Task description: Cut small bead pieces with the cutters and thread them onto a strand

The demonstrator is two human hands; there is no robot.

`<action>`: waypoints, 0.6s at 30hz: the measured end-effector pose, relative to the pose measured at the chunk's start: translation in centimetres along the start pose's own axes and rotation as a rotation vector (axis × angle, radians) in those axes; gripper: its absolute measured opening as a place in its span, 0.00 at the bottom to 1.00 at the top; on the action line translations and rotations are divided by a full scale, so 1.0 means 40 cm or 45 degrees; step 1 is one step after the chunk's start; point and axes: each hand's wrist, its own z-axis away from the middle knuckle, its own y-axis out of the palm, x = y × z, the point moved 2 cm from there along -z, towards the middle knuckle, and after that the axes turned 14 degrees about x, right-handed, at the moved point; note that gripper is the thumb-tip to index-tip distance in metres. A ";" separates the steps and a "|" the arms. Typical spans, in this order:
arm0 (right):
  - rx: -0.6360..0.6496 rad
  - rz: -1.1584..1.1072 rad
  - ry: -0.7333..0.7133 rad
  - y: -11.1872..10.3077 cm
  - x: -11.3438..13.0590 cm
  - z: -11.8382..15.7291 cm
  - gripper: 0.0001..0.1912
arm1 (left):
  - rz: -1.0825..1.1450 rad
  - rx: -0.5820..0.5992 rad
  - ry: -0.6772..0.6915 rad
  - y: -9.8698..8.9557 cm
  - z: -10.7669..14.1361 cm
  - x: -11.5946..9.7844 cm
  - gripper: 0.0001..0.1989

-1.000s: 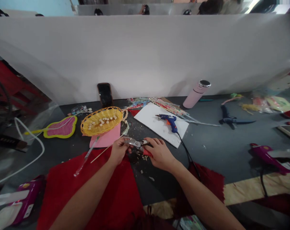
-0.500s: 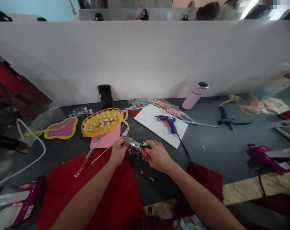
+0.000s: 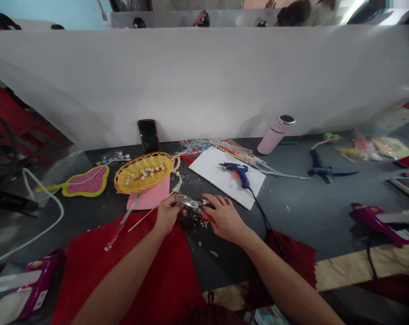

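Observation:
Metal cutters (image 3: pixel 191 204) with red on their handles are held over the dark table. My right hand (image 3: pixel 222 215) is closed round the handles. My left hand (image 3: pixel 169 211) is pinched at the blade end, on something too small to make out. Small pale bits (image 3: pixel 201 221) lie under the cutters. Left of my hands, a thin wooden stick (image 3: pixel 141 220) crosses the edge of a red cloth (image 3: pixel 150 271). A yellow woven basket (image 3: pixel 131 171) with several small pale pieces in it rests partly on pink paper (image 3: pixel 160 194).
A blue glue gun (image 3: pixel 238 171) lies on a white board (image 3: pixel 214 167), its cord running toward me. Behind stand a phone (image 3: pixel 149 135) and a pink bottle (image 3: pixel 275 135). Purple devices (image 3: pixel 387 223) sit at both sides. A white partition (image 3: pixel 204 81) closes off the back.
The fingers of my right hand have shifted slightly on the handles, and less of the red grip shows. My left hand has barely moved.

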 end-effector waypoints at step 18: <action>-0.025 -0.040 -0.091 0.001 -0.016 -0.002 0.22 | 0.098 0.126 -0.053 -0.021 -0.008 0.023 0.08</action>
